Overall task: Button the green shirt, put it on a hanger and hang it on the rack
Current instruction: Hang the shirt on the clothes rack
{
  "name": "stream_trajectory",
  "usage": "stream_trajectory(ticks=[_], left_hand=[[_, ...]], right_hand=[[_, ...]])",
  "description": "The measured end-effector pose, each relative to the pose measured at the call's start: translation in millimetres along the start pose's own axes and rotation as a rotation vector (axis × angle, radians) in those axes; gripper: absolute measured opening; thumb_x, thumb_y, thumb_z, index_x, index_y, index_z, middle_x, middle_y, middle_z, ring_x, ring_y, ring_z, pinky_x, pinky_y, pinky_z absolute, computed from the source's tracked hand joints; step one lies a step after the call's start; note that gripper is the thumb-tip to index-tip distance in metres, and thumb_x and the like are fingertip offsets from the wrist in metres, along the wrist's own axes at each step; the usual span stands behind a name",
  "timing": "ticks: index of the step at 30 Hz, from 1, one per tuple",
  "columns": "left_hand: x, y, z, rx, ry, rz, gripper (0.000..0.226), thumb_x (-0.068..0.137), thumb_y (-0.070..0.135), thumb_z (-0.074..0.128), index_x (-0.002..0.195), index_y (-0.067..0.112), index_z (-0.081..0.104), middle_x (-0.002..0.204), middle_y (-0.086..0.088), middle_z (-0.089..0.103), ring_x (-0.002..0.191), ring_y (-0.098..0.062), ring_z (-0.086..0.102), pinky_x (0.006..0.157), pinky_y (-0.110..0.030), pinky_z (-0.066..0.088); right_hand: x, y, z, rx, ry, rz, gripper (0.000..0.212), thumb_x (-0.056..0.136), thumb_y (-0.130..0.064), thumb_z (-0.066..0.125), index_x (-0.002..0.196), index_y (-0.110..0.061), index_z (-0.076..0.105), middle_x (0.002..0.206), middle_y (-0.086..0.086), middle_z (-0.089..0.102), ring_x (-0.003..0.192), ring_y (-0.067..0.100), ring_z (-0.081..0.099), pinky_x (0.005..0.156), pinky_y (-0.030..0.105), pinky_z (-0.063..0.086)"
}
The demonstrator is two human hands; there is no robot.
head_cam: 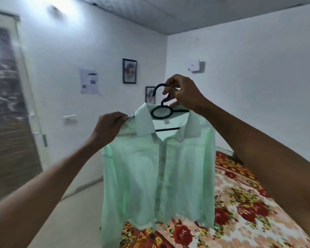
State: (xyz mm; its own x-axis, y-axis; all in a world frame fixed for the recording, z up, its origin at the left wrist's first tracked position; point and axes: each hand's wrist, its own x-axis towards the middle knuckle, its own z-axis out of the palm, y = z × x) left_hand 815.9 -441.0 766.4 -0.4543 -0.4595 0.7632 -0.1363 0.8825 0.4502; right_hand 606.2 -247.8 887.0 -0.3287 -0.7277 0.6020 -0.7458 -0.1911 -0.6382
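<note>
Far to my left a door [9, 108] stands against the white wall [64, 56]; I see no rack in view. My left hand [108, 127] pinches the shoulder seam of the green shirt [157, 172], fingers curled on the cloth beside the collar. The shirt hangs in the air before me, above the flowered bedspread [243, 199], its front placket looking buttoned down the middle. It is thin, limp stuff, light I judge, and would slide off a shoulder arm if tugged, so I steady it at the seam, not by the loose body. My right hand [183, 94] grips the neck of the black hanger [164, 108] just under its hook, the firm place to carry the load from.
</note>
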Motion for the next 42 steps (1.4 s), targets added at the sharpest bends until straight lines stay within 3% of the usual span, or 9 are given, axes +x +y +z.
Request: stream_trajectory(ticks=[4, 7, 11, 14, 19, 22, 25, 31, 42], left_hand=[[-35.6, 5.3, -63.7, 0.097, 0.042, -0.071, 0.007, 0.098, 0.019, 0.072, 0.093, 0.018, 0.078, 0.071, 0.022, 0.070, 0.070, 0.005, 0.061, 0.065, -0.004, 0.039], [-69.0, 6.6, -120.4, 0.167, -0.001, -0.128, 0.014, 0.099, 0.015, 0.069, 0.096, 0.027, 0.076, 0.077, 0.015, 0.071, 0.074, -0.001, 0.063, 0.066, -0.005, 0.040], [-124.4, 11.2, -202.6, 0.297, -0.051, -0.134, 0.018, 0.097, 0.009, 0.071, 0.105, 0.024, 0.078, 0.085, 0.040, 0.069, 0.076, 0.014, 0.065, 0.067, -0.013, 0.048], [-173.3, 24.5, -271.1, 0.395, -0.038, -0.205, 0.020, 0.090, 0.004, 0.077, 0.103, 0.020, 0.079, 0.083, 0.011, 0.077, 0.076, -0.012, 0.072, 0.066, -0.035, 0.056], [-260.9, 39.4, -398.9, 0.556, 0.016, -0.339, 0.022, 0.084, -0.002, 0.082, 0.099, 0.015, 0.080, 0.082, 0.020, 0.074, 0.075, 0.004, 0.069, 0.069, -0.014, 0.053], [-319.5, 54.9, -479.9, 0.646, 0.103, -0.458, 0.022, 0.085, -0.005, 0.079, 0.098, 0.012, 0.080, 0.088, -0.002, 0.079, 0.080, -0.013, 0.073, 0.075, -0.026, 0.058], [-373.4, 69.3, -556.2, 0.733, 0.151, -0.494, 0.019, 0.085, -0.005, 0.077, 0.101, 0.006, 0.080, 0.091, -0.006, 0.078, 0.082, -0.003, 0.070, 0.077, -0.027, 0.058], [-485.6, 101.3, -692.0, 0.869, 0.284, -0.633, 0.013, 0.088, 0.003, 0.079, 0.101, 0.006, 0.080, 0.093, -0.004, 0.077, 0.086, -0.017, 0.071, 0.081, -0.035, 0.057], [-673.5, 175.5, -888.1, 1.277, 0.506, -0.826, 0.015, 0.089, 0.006, 0.074, 0.102, 0.010, 0.081, 0.100, -0.007, 0.081, 0.090, -0.025, 0.074, 0.077, -0.033, 0.049]], right_hand=[[-15.2, -35.0, 39.5, 0.098, -0.065, -0.078, 0.012, 0.098, -0.008, 0.069, 0.107, -0.007, 0.061, 0.097, 0.015, 0.077, 0.080, 0.029, 0.079, 0.063, 0.043, 0.065], [-27.7, -67.6, 71.9, 0.180, -0.167, -0.094, 0.010, 0.097, -0.009, 0.068, 0.105, -0.009, 0.061, 0.096, 0.015, 0.078, 0.079, 0.029, 0.080, 0.066, 0.045, 0.065], [-39.6, -114.7, 121.6, 0.262, -0.316, -0.147, 0.010, 0.097, -0.012, 0.069, 0.105, -0.010, 0.063, 0.098, 0.014, 0.078, 0.081, 0.029, 0.080, 0.070, 0.048, 0.066], [-51.6, -158.2, 170.6, 0.345, -0.430, -0.202, 0.007, 0.098, -0.012, 0.070, 0.101, -0.011, 0.063, 0.098, 0.016, 0.078, 0.081, 0.031, 0.079, 0.071, 0.048, 0.066], [-80.0, -253.2, 270.3, 0.446, -0.579, -0.335, 0.009, 0.098, -0.002, 0.068, 0.102, -0.004, 0.060, 0.097, 0.027, 0.073, 0.071, 0.015, 0.077, 0.063, 0.037, 0.066], [-103.0, -320.9, 338.1, 0.508, -0.638, -0.435, 0.014, 0.095, -0.001, 0.071, 0.094, -0.010, 0.060, 0.076, 0.009, 0.073, 0.067, 0.008, 0.076, 0.056, 0.029, 0.063], [-133.2, -386.9, 398.0, 0.601, -0.732, -0.467, 0.015, 0.095, -0.003, 0.072, 0.091, -0.013, 0.061, 0.059, -0.007, 0.070, 0.074, 0.021, 0.075, 0.061, 0.031, 0.062], [-205.1, -521.3, 503.0, 0.752, -0.913, -0.499, 0.011, 0.097, -0.008, 0.071, 0.103, -0.007, 0.063, 0.089, 0.009, 0.078, 0.076, 0.024, 0.076, 0.061, 0.030, 0.064], [-359.1, -758.9, 666.6, 0.963, -1.078, -0.608, 0.010, 0.094, -0.008, 0.074, 0.099, -0.010, 0.066, 0.087, 0.006, 0.080, 0.085, 0.031, 0.079, 0.070, 0.044, 0.067]])
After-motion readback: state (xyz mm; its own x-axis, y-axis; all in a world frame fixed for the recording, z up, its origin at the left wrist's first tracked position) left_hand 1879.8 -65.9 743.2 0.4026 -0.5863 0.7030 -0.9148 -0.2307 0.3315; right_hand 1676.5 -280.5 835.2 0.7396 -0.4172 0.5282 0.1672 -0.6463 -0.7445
